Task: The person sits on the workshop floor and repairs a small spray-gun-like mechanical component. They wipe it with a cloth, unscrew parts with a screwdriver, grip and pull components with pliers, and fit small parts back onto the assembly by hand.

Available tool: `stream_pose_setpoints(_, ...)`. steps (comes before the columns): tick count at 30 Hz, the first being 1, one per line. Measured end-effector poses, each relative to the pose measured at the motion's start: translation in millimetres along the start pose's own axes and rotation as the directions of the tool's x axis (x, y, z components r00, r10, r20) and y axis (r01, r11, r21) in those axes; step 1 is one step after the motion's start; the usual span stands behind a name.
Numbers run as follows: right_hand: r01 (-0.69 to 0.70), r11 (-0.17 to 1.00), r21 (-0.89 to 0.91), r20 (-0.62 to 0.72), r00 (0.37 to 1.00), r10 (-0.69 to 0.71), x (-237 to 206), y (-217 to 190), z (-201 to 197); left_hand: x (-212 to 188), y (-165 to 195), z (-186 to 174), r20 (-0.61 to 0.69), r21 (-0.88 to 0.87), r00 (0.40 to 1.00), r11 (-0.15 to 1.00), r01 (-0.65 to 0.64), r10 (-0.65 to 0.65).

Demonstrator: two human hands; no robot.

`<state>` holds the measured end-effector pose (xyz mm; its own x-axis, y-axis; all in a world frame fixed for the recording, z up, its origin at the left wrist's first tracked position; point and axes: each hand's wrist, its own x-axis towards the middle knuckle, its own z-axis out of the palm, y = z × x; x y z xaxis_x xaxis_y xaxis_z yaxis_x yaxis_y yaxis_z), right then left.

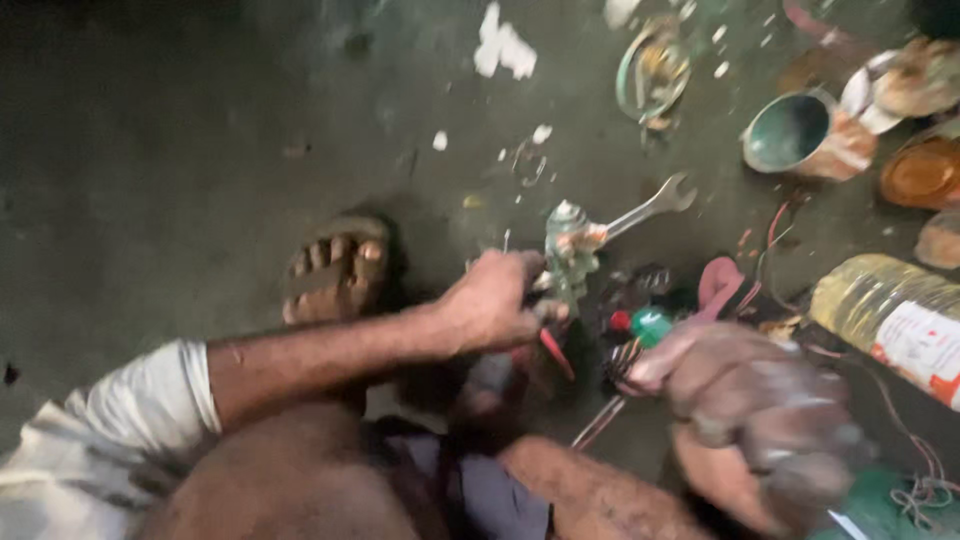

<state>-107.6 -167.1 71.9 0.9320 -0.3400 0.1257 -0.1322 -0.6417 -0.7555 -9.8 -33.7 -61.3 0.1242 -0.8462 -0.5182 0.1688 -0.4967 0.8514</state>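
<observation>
Hands low over the dark floor (200, 150): I see the left hand (490, 300) clenched around a greenish metal fitting (568, 250), held upright just beside the open-end wrench (650, 208). Right hand (750, 400) is blurred, fingers curled near a green-capped piece (650, 322); its grip I cannot tell.

Your left arm (330, 350) was bare and stretched out across your knee. Your left hand (490, 300) was curled into a tight fist, knuckles up. Your right hand (750, 400) sat lower and closer to you, blurry and dusty, fingers (655, 368) bent and pointing left. Your two hands were near each other, not touching.
</observation>
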Motion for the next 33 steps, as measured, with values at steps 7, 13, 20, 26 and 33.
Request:
stream_pose_setpoints(7,-0.154,0.855,0.495,-0.028,0.981,0.193,-9.6,3.7,23.7,-3.2,4.4,-5.1,-0.015,0.137,0.99,0.981,-0.137,0.14)
stream_pose_setpoints(13,0.047,0.954,-0.295,0.064,0.998,-0.029,-19.2,15.9,8.1,-0.8,15.3,-9.9,0.0,0.086,0.996,0.992,0.09,-0.09)
stream_pose_setpoints(20,-0.019,0.953,0.303,-0.074,0.996,0.044,0.0,2.8,2.8,-12.8,16.4,-13.9,-0.015,0.088,1.0,0.996,-0.012,0.014)
stream_pose_setpoints(26,-0.199,0.392,0.898,0.063,0.941,0.334,1.0,26.4,26.7,-12.0,22.3,-20.3,-0.023,0.044,0.998,0.998,-0.053,0.054)
stream_pose_setpoints(33,-0.124,0.298,0.946,-0.074,0.815,0.575,-66.2,69.7,-35.8,-17.5,32.5,-35.3,0.094,-0.238,0.995,0.97,0.053,-0.032)
